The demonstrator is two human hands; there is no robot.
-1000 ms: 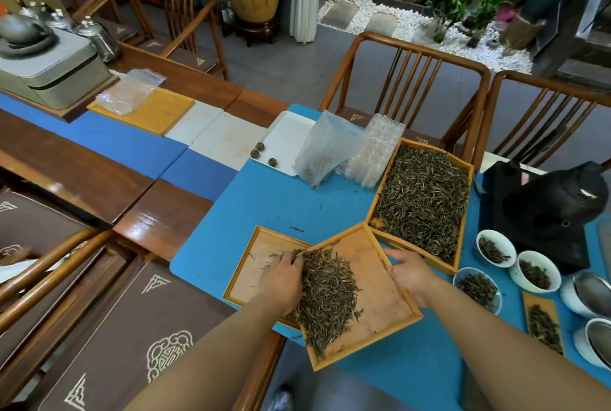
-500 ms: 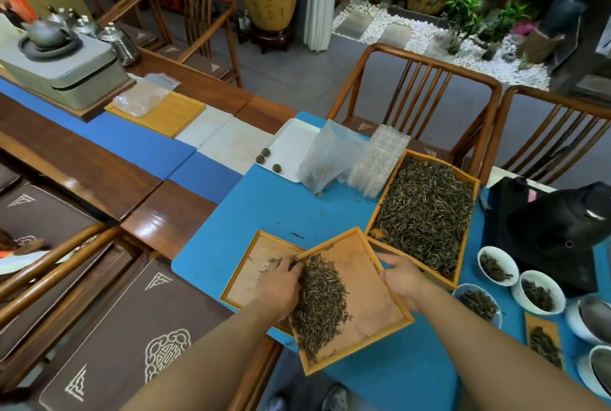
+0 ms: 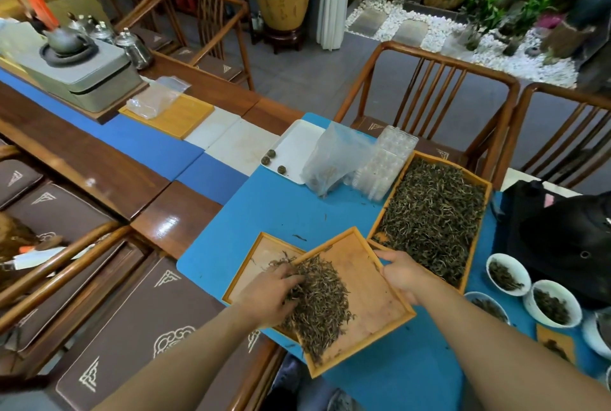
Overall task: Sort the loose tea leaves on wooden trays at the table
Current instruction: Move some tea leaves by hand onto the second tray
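A tilted wooden tray (image 3: 370,304) lies across the near table edge, overlapping a smaller wooden tray (image 3: 261,255) on its left. A pile of dark loose tea leaves (image 3: 320,301) covers the tilted tray's left half. My left hand (image 3: 267,295) rests on that pile with fingers spread into the leaves at the tray's left rim. My right hand (image 3: 401,275) grips the tilted tray's right rim. A large wooden tray (image 3: 477,245) full of tea leaves (image 3: 433,215) stands just behind my right hand.
White cups (image 3: 507,273) with tea stand at the right by a black bag (image 3: 562,238). A clear plastic bag (image 3: 334,159), a plastic mould (image 3: 386,162) and a white tray (image 3: 297,149) lie behind on the blue mat (image 3: 281,205). Wooden chairs (image 3: 426,93) line the far side.
The view has swung slightly up and left. My left hand has shifted a little over the leaf pile; my right hand keeps its hold on the tilted tray.
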